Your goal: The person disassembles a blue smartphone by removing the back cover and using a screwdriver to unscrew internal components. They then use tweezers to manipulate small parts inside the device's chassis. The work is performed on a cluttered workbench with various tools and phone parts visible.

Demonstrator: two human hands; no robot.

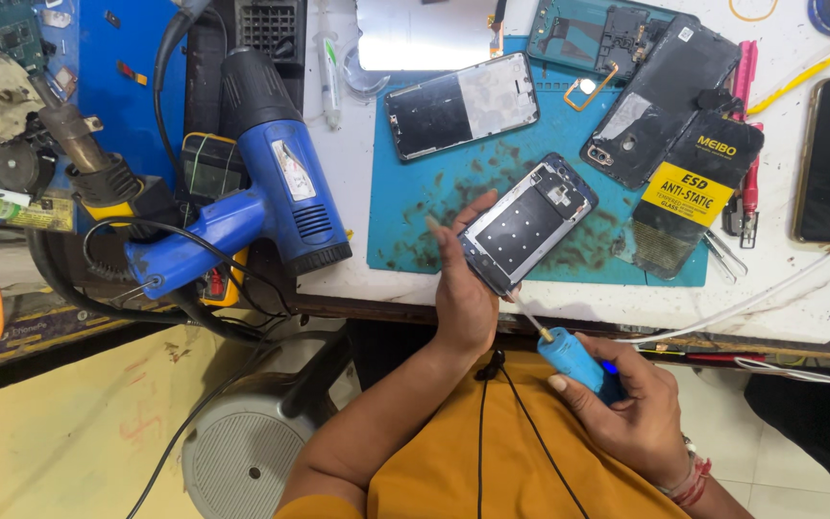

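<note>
1. Holding the phone frame (pixel 527 226) tilted above the near edge of the blue mat (pixel 405 226), your left hand (pixel 463 288) was closed around its lower end — a firm grip there suited the work, I judged.
2. Your right hand (pixel 631 408) was wrapped around the blue electric screwdriver (pixel 573 360), its thin bit touching the frame's lower edge — keeping it in line seemed wise.
3. Both wrists sat low, near your body.

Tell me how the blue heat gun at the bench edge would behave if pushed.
The blue heat gun lies on its side, so it would probably slide rather than tip. Its bulky body looks fairly heavy. Its black cord might drag on it, and its handle overhangs the white bench, so a nudge could drop it.
</note>
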